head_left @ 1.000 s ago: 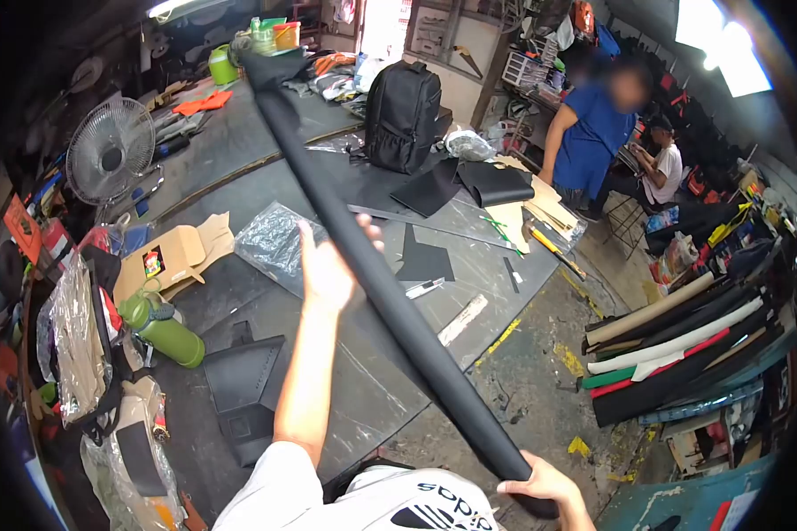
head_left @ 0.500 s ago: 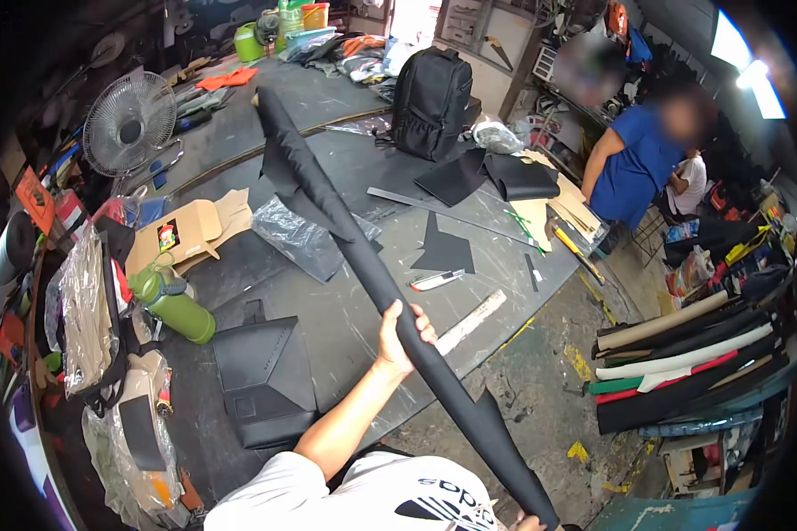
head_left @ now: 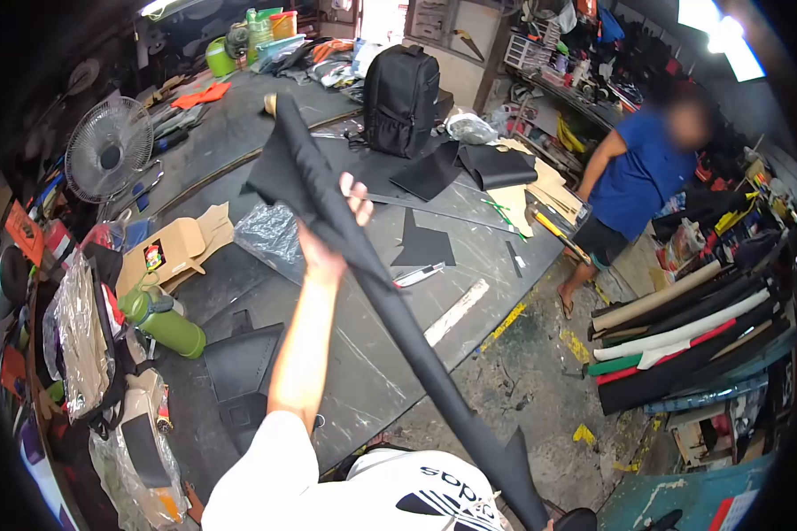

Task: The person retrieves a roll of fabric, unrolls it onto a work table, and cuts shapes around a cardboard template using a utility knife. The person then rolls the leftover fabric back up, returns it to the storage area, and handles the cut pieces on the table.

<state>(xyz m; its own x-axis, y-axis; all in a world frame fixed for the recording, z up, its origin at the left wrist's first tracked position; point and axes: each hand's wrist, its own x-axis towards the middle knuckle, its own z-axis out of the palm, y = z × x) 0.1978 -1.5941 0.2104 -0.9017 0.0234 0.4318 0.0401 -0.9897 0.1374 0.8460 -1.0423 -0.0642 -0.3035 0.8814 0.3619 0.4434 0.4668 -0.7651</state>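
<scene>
A long roll of black sheet material (head_left: 407,327) slants across the view, with a loose flap near its far end and another near its lower end. My left hand (head_left: 323,252) is wrapped round the upper part of this roll, fingertips showing on its far side. Just a sliver of my right hand (head_left: 550,524) shows against the lower end at the bottom edge; most of it is hidden. Beneath the roll, on the dark table (head_left: 354,389), lie a cutter knife (head_left: 419,275), a cut black piece (head_left: 423,243) and a pale worn strip (head_left: 456,311).
A black backpack (head_left: 401,102) stands at the back. Left are a green bottle (head_left: 173,329), a black bag (head_left: 243,367) and a fan (head_left: 109,150). A hammer (head_left: 558,234) lies near the right edge. A person in blue (head_left: 642,164) stands beyond; material rolls (head_left: 682,336) lie right.
My left hand has slid up the roll towards its far end. The roll's lower end has shifted slightly, and the view has turned a little. The person in blue shows more fully.
</scene>
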